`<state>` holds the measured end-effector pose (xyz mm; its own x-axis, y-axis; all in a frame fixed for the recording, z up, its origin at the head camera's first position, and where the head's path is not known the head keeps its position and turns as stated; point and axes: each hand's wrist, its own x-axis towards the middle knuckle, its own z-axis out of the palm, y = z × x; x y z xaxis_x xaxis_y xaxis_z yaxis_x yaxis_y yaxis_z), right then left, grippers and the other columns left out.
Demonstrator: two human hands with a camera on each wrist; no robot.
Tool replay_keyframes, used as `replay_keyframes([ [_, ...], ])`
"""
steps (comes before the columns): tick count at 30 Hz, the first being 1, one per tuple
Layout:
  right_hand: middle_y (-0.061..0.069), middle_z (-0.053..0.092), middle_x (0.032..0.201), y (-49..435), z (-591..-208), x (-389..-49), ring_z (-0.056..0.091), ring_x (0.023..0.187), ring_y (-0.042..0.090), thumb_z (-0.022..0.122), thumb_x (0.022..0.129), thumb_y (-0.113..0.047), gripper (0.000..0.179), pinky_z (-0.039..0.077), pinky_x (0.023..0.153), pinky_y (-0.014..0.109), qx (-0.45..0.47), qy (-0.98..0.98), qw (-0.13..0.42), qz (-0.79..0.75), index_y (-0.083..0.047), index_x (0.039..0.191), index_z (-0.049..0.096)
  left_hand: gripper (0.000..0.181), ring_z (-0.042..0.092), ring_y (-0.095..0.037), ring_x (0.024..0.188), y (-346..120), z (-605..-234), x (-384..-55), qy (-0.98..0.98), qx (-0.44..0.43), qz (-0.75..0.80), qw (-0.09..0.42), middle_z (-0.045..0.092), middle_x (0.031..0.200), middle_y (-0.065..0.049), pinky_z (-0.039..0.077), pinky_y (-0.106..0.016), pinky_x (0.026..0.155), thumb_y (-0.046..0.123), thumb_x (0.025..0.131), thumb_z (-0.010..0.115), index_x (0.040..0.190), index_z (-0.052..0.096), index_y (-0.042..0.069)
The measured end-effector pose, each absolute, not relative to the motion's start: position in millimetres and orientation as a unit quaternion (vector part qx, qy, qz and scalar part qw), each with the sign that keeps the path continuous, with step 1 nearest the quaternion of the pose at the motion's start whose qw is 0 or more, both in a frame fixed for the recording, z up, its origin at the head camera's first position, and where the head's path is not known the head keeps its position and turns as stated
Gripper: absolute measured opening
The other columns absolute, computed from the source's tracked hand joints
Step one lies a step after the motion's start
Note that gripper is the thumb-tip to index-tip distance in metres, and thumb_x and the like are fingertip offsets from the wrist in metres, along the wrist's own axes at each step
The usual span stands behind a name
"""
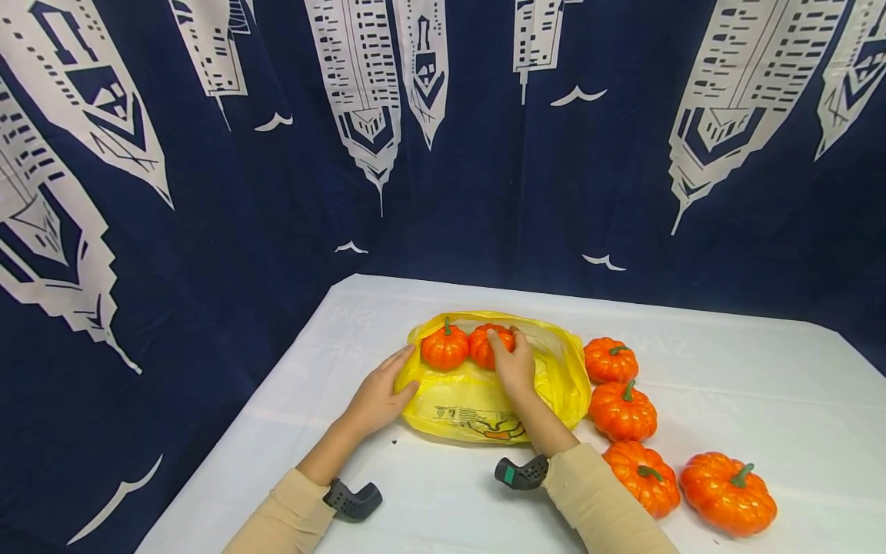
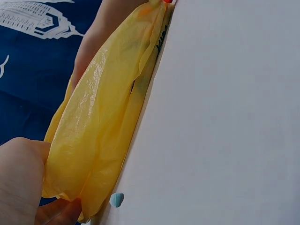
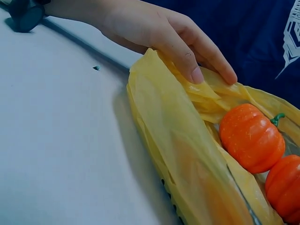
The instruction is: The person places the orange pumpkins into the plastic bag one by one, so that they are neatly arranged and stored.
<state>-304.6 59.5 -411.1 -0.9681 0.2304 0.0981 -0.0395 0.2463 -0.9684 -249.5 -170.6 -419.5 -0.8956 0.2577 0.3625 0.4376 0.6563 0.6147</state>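
Observation:
A yellow plastic bag (image 1: 477, 400) lies on the table with its mouth spread wide. Inside it, toward the back, sit two small orange pumpkins side by side, the left pumpkin (image 1: 444, 348) with its green stem upward. My right hand (image 1: 515, 365) reaches into the bag and grips the other pumpkin (image 1: 482, 346), thumb and fingers around its top. At the bag's left rim, my left hand (image 1: 379, 396) rests with fingers fairly straight and thumb spread. In the right wrist view, the left hand's thumb and index finger (image 3: 213, 58) touch the yellow plastic; part of the palm is hidden.
Several larger orange pumpkins stand right of the bag, including one pumpkin (image 1: 611, 360) beside its rim and another pumpkin (image 1: 728, 492) farther right. The white table (image 1: 761, 385) meets a dark blue curtain (image 1: 484, 208) behind. A small dark speck (image 1: 394, 442) lies near the left hand.

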Motion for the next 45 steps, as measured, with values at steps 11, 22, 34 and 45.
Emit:
replay_keyframes([
  [11, 0.026, 0.033, 0.151, 62.4, -410.7, -305.0, 0.032, 0.138, 0.041, 0.050, 0.100, -0.038, 0.069, 0.026, 0.115, 0.050, -0.061, -0.777, 0.088, 0.620, 0.007, 0.148, 0.030, 0.061, 0.038, -0.035, 0.137, -170.0, -418.8, -249.1, -0.902, -0.192, -0.366, 0.125, 0.041, 0.149, -0.018, 0.030, -0.049, 0.113, 0.016, 0.092, 0.062, 0.147, 0.040, 0.001],
  [22, 0.020, 0.027, 0.156, 70.2, -408.0, -302.2, 0.022, 0.144, 0.037, 0.031, 0.103, -0.052, 0.073, 0.017, 0.118, 0.049, -0.069, -0.773, 0.072, 0.626, 0.002, 0.152, 0.027, 0.061, 0.037, -0.034, 0.138, -169.8, -419.5, -249.8, -0.902, -0.193, -0.365, 0.125, 0.041, 0.150, -0.017, 0.029, -0.048, 0.113, 0.016, 0.093, 0.063, 0.147, 0.040, 0.002],
  [34, 0.017, 0.024, 0.158, 76.1, -394.7, -285.8, 0.020, 0.145, 0.033, 0.033, 0.104, -0.047, 0.070, 0.016, 0.119, 0.046, -0.052, -0.756, 0.079, 0.648, 0.002, 0.152, 0.024, 0.061, 0.038, -0.035, 0.137, -169.8, -419.8, -250.5, -0.904, -0.191, -0.360, 0.128, 0.041, 0.149, -0.017, 0.030, -0.048, 0.113, 0.017, 0.093, 0.062, 0.148, 0.040, 0.002],
  [45, 0.016, 0.025, 0.158, 85.9, -377.7, -247.3, 0.023, 0.144, 0.036, 0.034, 0.103, -0.048, 0.068, 0.017, 0.117, 0.051, -0.036, -0.755, 0.051, 0.653, -0.002, 0.153, 0.026, 0.061, 0.037, -0.034, 0.138, -169.9, -420.9, -250.5, -0.906, -0.189, -0.358, 0.127, 0.040, 0.150, -0.016, 0.030, -0.049, 0.113, 0.016, 0.093, 0.062, 0.148, 0.040, 0.002],
])
